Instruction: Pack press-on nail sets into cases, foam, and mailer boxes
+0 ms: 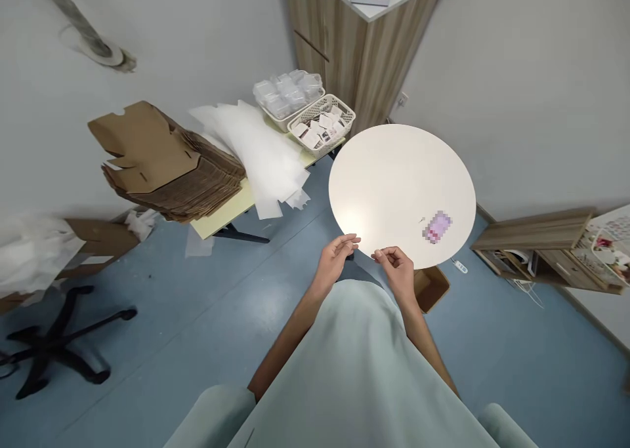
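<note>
Just over the near edge of the round white table (401,172), my left hand (335,256) has its thumb drawn in against its fingers. A short gap to the right, my right hand (398,269) pinches thumb and forefinger together. Anything between the fingertips of either hand is too small to make out. To the right on the tabletop lies a purple and pink item (438,227), blurred into blocks. Beside it is a tiny thin object (422,220) whose kind I cannot tell.
On the left, a side table (224,215) bears stacked flat cardboard boxes (147,153), white sheets (256,153) and two baskets (319,147). A wooden cabinet (335,41) stands behind. A cardboard box (436,290) sits beneath the round table's near edge; a chair base (49,343) is far left.
</note>
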Demonstrator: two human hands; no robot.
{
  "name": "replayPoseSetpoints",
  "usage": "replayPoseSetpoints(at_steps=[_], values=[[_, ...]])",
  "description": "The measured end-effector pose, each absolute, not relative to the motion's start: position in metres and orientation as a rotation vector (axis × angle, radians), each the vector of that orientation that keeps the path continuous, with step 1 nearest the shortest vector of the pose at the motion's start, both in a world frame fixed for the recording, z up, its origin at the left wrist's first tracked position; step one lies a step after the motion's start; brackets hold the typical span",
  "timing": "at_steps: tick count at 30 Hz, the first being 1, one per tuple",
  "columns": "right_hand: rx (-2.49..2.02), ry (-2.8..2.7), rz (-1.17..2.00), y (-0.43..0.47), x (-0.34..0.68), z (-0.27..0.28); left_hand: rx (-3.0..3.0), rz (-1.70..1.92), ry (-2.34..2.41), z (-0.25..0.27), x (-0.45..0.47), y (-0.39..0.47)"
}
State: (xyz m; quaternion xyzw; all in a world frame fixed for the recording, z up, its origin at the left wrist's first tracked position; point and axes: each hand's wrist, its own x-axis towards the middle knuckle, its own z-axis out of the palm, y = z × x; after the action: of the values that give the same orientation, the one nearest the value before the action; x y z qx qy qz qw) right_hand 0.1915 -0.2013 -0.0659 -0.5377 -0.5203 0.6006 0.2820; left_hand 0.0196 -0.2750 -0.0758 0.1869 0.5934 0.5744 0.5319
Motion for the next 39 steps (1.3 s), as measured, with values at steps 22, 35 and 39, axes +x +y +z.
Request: replayPoseSetpoints(at_steps=[22, 35, 39], values=[[-1.309, -1.227, 1.803, -0.082, 0.022, -0.108, 0.569, 1.229, 1.854, -0.089, -0.2, -0.16], [-1.574, -0.951, 1.479, -0.099, -0.004, -0.08, 1.048, 0.82, 2.15, -0.179, -0.318, -0.016], [-1.649, -0.912, 1.349, -0.112, -0.023, -0.068, 1.239, 0.668, 2.168, -0.208, -0.336, 0.021]])
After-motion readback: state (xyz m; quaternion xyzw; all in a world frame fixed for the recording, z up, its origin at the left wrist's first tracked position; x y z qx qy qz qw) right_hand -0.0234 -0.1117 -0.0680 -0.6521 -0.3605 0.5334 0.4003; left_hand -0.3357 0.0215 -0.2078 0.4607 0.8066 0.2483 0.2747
